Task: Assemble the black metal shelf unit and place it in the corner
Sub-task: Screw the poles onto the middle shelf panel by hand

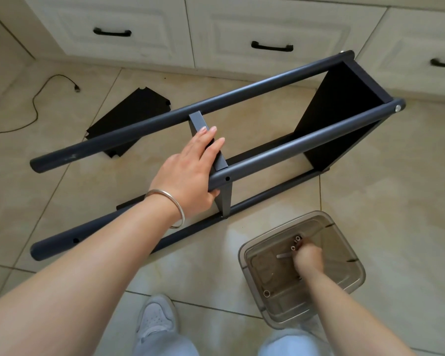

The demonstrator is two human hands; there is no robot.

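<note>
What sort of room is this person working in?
Probably a home kitchen or similar room: white cabinet drawers with black handles line the wall above a beige tiled floor, where the half-built shelf frame lies.

No text, label, brand, number or sign can be read anywhere in this view.
</note>
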